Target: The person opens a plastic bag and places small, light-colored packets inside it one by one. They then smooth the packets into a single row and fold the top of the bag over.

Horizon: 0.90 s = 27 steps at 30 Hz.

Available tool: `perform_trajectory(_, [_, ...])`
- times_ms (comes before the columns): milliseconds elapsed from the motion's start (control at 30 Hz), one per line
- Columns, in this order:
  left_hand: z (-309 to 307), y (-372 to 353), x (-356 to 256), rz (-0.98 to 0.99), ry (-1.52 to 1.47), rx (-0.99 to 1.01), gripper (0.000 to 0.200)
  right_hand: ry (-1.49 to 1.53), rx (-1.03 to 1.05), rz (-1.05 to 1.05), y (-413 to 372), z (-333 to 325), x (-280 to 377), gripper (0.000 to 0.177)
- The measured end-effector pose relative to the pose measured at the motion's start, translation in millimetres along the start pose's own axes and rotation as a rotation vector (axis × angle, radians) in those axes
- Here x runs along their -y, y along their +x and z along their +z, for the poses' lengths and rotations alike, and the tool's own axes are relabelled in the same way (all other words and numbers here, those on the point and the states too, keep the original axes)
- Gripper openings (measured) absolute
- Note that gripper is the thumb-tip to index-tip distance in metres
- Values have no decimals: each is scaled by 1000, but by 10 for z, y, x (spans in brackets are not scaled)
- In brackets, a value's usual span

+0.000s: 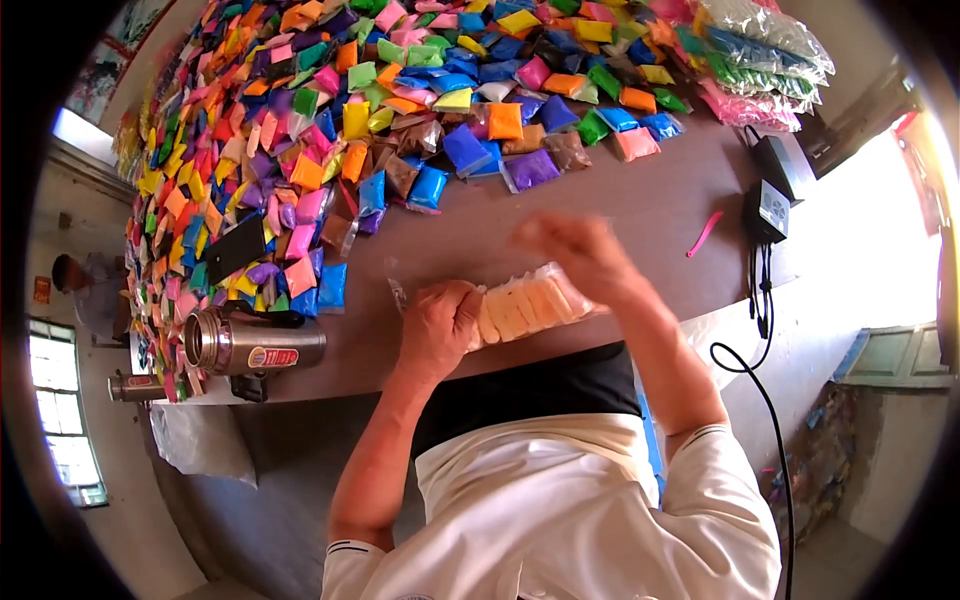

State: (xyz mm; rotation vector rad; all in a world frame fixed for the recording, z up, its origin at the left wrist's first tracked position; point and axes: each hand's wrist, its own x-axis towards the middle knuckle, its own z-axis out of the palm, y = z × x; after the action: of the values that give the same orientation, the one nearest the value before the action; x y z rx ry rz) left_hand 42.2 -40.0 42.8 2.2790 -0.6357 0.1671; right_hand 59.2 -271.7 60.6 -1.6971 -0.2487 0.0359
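Note:
A clear plastic bag (528,308) with a row of peach-coloured packets inside lies at the table's front edge, close to my body. My left hand (440,325) is closed around its left end, the thumb pressed against the side, and loose clear film sticks out beyond that hand. Over the bag's right end is my right hand (580,255), smeared by motion. Its fingers are too blurred to show their shape or whether anything is in them.
Many small coloured packets (465,150) cover the table's far and left parts. A steel flask (275,342) and a dark phone-like slab (236,250) are left. At right are a pink strip (705,233), black boxes (772,210) with cables and stacked plastic bags (765,65). Another person (95,290) is far left.

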Motion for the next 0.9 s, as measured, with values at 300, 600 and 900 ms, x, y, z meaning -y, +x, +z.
perform_trajectory(300, [29, -47, 0, -10, 31, -31, 24, -336, -260, 15, -334, -508, 320, 20])
perform_trajectory(600, [55, -58, -32, -48, 56, -44, 28, -714, 3, -77, -369, -315, 54, 30])
perform_trajectory(900, [79, -83, -18, -64, 40, -63, 27, -595, 187, -14, -249, -391, -2, 19])
